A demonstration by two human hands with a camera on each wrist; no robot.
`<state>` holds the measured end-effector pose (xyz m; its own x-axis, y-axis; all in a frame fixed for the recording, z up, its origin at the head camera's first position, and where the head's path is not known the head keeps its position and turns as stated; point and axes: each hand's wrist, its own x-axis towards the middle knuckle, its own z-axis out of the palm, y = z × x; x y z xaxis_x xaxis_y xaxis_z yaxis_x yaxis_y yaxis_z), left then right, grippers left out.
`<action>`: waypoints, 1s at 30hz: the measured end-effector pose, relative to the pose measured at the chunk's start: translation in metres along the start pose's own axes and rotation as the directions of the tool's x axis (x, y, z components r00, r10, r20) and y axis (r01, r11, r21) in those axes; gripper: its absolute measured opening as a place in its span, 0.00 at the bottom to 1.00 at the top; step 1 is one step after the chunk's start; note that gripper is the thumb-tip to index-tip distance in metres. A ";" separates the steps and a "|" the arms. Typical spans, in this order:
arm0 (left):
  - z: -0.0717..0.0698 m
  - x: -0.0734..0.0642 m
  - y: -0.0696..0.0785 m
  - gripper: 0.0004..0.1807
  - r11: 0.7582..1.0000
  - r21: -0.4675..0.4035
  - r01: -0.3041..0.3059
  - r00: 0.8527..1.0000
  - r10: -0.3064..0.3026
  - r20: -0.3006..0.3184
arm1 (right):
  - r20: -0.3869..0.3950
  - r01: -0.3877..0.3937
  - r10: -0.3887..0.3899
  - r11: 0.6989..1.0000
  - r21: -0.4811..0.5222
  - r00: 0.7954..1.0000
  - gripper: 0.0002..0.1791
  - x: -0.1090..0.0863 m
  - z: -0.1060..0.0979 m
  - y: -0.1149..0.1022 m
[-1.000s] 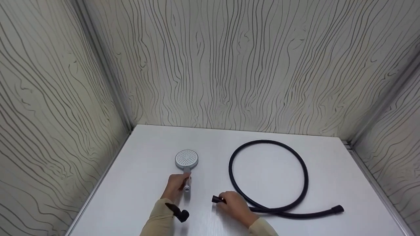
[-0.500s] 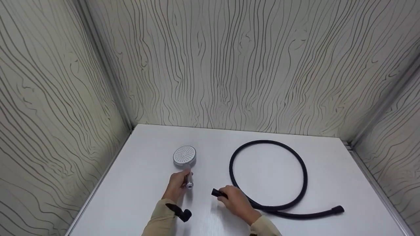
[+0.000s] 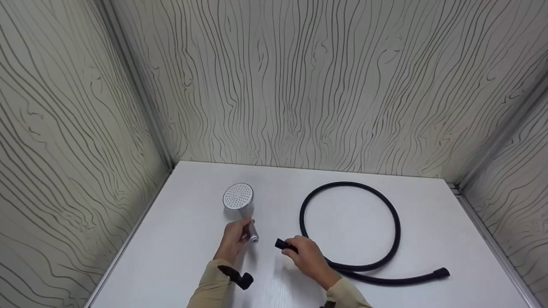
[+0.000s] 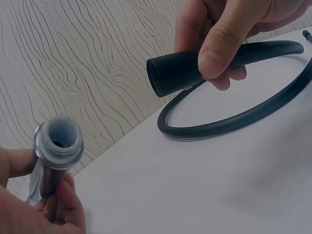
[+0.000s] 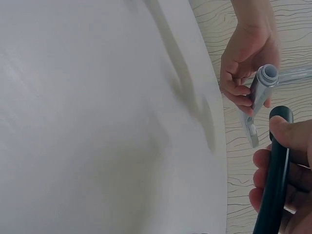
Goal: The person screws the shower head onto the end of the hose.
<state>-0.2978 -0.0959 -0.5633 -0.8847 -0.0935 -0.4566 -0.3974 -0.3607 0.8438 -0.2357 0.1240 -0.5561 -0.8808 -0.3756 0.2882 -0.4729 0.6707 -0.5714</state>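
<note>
In my left hand (image 3: 233, 239) I grip the handle of a silver shower head (image 3: 238, 196); its round, dotted spray face is turned up. The threaded open end of the handle (image 4: 61, 139) points toward me in the left wrist view. My right hand (image 3: 309, 257) pinches a black shower hose (image 3: 387, 256) just behind its flared end fitting (image 4: 173, 73), thumb on top. That fitting's open mouth faces left toward the handle's threaded end, with a gap between them. In the right wrist view the fitting (image 5: 281, 117) is close below the threaded end (image 5: 267, 75).
The rest of the hose loops over the white table (image 3: 197, 265), and its other end fitting (image 3: 441, 273) lies at the right. Wood-grain patterned panels (image 3: 274, 85) stand behind and at both sides. A black strap mount (image 3: 237, 277) sits on the left sleeve.
The shower head has risen and tilted, its face moving back and left, its handle end swinging right. My right hand has lifted the hose end up and away from me.
</note>
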 end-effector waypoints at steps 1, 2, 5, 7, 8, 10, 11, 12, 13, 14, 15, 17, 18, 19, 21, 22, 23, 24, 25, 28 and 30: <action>0.000 -0.001 0.000 0.22 1.000 -0.009 0.001 1.000 -0.001 0.006 | 0.002 -0.004 0.004 1.000 0.007 1.000 0.06 0.000 -0.001 0.000; 0.001 -0.002 0.001 0.22 1.000 -0.013 0.002 1.000 -0.002 0.014 | 0.001 -0.006 0.006 1.000 0.016 1.000 0.06 0.001 -0.001 0.000; 0.003 -0.004 0.003 0.23 0.999 -0.036 0.002 0.999 -0.001 0.039 | -0.009 -0.009 0.009 0.999 0.043 1.000 0.07 0.003 -0.003 -0.001; 0.005 -0.005 0.005 0.22 0.998 -0.056 0.003 0.999 -0.001 0.045 | -0.017 -0.007 0.008 0.998 0.058 1.000 0.08 0.004 -0.004 -0.002; 0.005 -0.006 0.006 0.21 0.998 -0.064 0.002 0.999 0.001 0.048 | -0.024 -0.002 0.004 0.998 0.064 1.000 0.08 0.005 -0.005 -0.003; 0.007 -0.008 0.008 0.19 0.997 -0.080 -0.003 0.999 0.007 0.048 | -0.033 0.001 0.002 0.998 0.071 0.999 0.08 0.006 -0.006 -0.005; 0.008 -0.008 0.009 0.19 0.996 -0.086 -0.008 0.999 0.012 0.049 | -0.037 0.001 0.001 0.997 0.072 0.999 0.08 0.006 -0.007 -0.006; 0.009 -0.009 0.009 0.19 0.996 -0.085 -0.011 0.999 0.016 0.051 | -0.041 0.001 0.002 0.997 0.073 0.999 0.07 0.007 -0.007 -0.007; 0.009 -0.011 0.010 0.20 0.996 -0.085 -0.015 0.998 0.020 0.056 | -0.043 0.000 0.003 0.997 0.075 0.999 0.07 0.007 -0.007 -0.008; 0.010 -0.012 0.010 0.20 0.997 -0.081 -0.019 0.998 0.024 0.060 | -0.044 0.001 0.003 0.997 0.076 0.999 0.08 0.008 -0.008 -0.009; 0.010 -0.012 0.009 0.21 0.997 -0.078 -0.021 0.998 0.026 0.064 | -0.042 -0.003 0.006 0.997 0.077 0.999 0.08 0.008 -0.007 -0.010; 0.011 -0.015 0.009 0.22 0.997 -0.073 -0.025 0.997 0.030 0.074 | -0.038 -0.005 0.008 0.997 0.079 0.999 0.08 0.009 -0.007 -0.012; 0.011 -0.016 0.008 0.23 0.997 -0.070 -0.024 0.997 0.030 0.076 | -0.036 -0.005 0.008 0.997 0.082 0.999 0.08 0.009 -0.006 -0.013; 0.011 -0.017 0.008 0.23 0.997 -0.068 -0.024 0.996 0.029 0.079 | -0.034 -0.006 0.008 0.996 0.084 0.999 0.09 0.009 -0.006 -0.013; 0.011 -0.018 0.008 0.24 0.997 -0.067 -0.025 0.996 0.031 0.084 | -0.034 -0.008 0.011 0.996 0.085 0.999 0.09 0.010 -0.006 -0.014; 0.011 -0.018 0.008 0.24 0.997 -0.065 -0.028 0.996 0.034 0.087 | -0.036 -0.008 0.011 0.996 0.086 0.999 0.09 0.011 -0.006 -0.015; 0.011 -0.019 0.009 0.24 0.997 -0.065 -0.030 0.996 0.036 0.087 | -0.038 -0.007 0.010 0.996 0.090 0.999 0.10 0.011 -0.006 -0.015; 0.012 -0.019 0.010 0.24 0.997 -0.065 -0.030 0.996 0.035 0.084 | -0.039 -0.008 0.012 0.995 0.095 0.999 0.10 0.011 -0.006 -0.015; 0.012 -0.019 0.012 0.25 0.997 -0.065 -0.030 0.996 0.036 0.081 | -0.038 -0.009 0.013 0.995 0.100 0.999 0.10 0.012 -0.007 -0.015; 0.014 -0.019 0.016 0.24 0.997 -0.066 -0.035 0.997 0.040 0.065 | -0.033 -0.011 0.015 0.993 0.115 0.999 0.12 0.013 -0.008 -0.017; 0.016 -0.020 0.018 0.24 0.997 -0.065 -0.044 0.997 0.047 0.053 | -0.033 -0.010 0.014 0.992 0.122 0.999 0.12 0.015 -0.009 -0.019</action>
<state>-0.2908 -0.0859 -0.5346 -0.9142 -0.0607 -0.4006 -0.3418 -0.4156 0.8429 -0.2397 0.1115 -0.5341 -0.8875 -0.3452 0.3052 -0.4582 0.5913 -0.6637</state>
